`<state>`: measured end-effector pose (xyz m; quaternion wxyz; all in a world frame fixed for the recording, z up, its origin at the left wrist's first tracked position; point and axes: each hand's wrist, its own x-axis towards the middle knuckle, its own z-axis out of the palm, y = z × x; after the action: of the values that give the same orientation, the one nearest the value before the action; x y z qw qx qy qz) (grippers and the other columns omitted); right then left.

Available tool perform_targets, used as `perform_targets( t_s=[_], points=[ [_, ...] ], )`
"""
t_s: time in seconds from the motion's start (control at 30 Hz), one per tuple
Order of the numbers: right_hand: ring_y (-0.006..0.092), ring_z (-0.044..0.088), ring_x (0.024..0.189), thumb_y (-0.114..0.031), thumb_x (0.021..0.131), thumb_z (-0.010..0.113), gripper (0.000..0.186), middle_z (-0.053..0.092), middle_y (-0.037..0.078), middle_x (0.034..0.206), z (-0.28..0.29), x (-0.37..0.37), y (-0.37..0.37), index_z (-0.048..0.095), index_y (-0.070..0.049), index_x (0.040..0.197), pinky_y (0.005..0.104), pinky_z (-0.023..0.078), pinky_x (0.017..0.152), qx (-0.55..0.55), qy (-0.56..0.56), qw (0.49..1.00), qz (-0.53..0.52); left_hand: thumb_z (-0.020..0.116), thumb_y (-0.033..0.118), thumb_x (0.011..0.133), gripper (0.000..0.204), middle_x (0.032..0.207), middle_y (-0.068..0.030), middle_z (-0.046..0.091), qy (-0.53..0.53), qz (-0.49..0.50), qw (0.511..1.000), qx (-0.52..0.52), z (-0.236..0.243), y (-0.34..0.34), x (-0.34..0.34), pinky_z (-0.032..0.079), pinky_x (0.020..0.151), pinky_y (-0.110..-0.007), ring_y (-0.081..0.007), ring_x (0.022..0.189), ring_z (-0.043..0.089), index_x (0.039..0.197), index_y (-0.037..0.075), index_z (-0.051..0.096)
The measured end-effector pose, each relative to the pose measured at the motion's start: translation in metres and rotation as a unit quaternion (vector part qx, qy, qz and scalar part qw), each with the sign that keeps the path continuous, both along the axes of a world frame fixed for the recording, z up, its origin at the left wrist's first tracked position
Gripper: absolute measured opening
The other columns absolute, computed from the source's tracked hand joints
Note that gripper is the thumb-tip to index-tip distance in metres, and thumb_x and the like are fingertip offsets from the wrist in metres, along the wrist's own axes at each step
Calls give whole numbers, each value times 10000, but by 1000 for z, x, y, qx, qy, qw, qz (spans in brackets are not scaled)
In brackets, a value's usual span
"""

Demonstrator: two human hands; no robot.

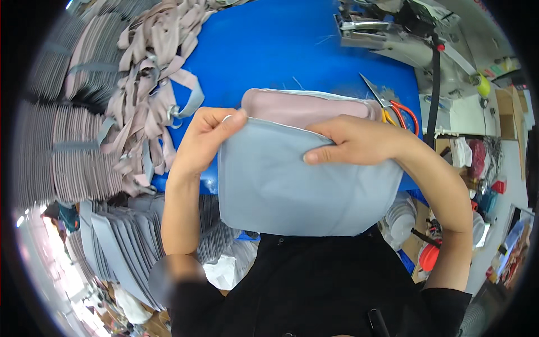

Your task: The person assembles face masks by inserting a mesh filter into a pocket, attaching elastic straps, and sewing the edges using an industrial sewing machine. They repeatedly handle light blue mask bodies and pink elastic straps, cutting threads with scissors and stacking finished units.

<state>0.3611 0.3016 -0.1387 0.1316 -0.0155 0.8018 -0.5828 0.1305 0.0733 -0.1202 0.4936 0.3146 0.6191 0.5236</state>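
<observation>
A grey-blue fabric panel with rounded lower corners hangs in front of me, between my two hands. My left hand pinches its upper left corner, thumb on top. Along the upper edge, toward the right, my right hand grips the same panel with the thumb on its face and the fingers behind, out of sight. Just beyond the panel's upper edge shows a pink fabric piece with a pale edging; whether it is joined to the panel I cannot tell.
Scissors with orange-red handles lie right of the pink piece on the blue table. A sewing machine stands at the far right. Pink and grey straps lie heaped at the left, beside stacked grey panels.
</observation>
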Motion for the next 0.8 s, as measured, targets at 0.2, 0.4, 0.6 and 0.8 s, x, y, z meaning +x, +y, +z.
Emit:
perform_targets(
  t_s=[0.2,0.4,0.6,0.8],
  points=[
    [199,620,888,-401,1043,703,396,702,82,994,-11,0,39,771,-14,1000,340,493,786,-12,-218,975,-36,714,287,1051,344,742,0,712,80,-53,994,-60,-27,22,-23,435,582,-248,-48,641,570,890,-3,801],
    [251,667,950,-316,952,768,255,726,74,1206,-29,5,44,803,-80,861,411,506,829,345,113,914,-182,724,202,1014,224,978,-90,778,469,-39,881,49,-52,46,-31,526,765,-308,-178,908,688,1001,-4,812],
    [299,685,944,-258,949,765,232,735,103,1194,-63,3,52,762,-28,917,422,528,877,244,150,931,-227,738,159,992,177,1095,-111,800,418,-54,906,30,-76,59,-45,534,787,-353,-224,966,692,1041,15,828],
    [288,692,857,-212,968,762,221,742,124,981,-32,27,41,704,-11,898,374,538,777,144,59,960,-234,795,146,949,133,1014,-82,806,378,-76,922,30,-42,48,-27,498,695,-283,-161,834,683,981,23,833]
  ],
)
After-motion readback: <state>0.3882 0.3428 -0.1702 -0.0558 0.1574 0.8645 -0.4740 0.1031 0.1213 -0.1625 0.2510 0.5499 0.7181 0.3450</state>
